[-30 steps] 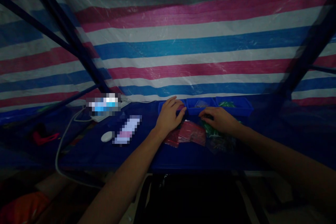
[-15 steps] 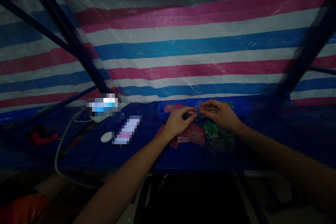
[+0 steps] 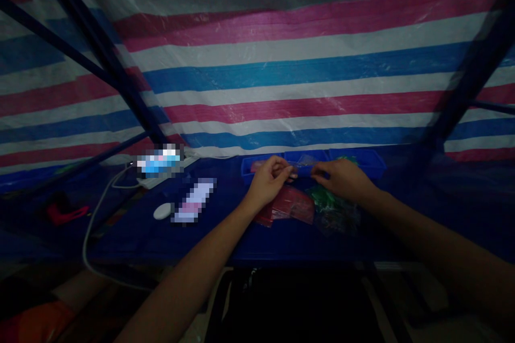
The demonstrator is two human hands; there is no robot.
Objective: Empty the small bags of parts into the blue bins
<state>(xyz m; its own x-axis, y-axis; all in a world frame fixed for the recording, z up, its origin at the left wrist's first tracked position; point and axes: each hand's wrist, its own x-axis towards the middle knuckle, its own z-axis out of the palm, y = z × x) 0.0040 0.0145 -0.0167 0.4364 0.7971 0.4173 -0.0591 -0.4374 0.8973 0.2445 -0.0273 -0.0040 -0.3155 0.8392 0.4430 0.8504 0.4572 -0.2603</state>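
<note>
Left hand (image 3: 270, 178) and right hand (image 3: 345, 176) drawn slightly apart since earlier | row of blue plastic bins (image 3: 376, 166) set behind | translucent red packets (image 3: 293, 204) and glossy green packets (image 3: 322, 196) laid nearer | clear plastic film (image 3: 304, 162) seen between both hands' curled fingers; hold cannot be told.

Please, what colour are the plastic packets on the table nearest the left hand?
The plastic packets are red, seen best in the head view.

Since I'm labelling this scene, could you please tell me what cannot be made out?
Head view throughout:
Whether the left hand holds anything: too dim.
Display on flat device: pixelated.
Contents of rightmost blue tray: right hand partly covers them.
Orange garment: cut off by left edge.
</note>
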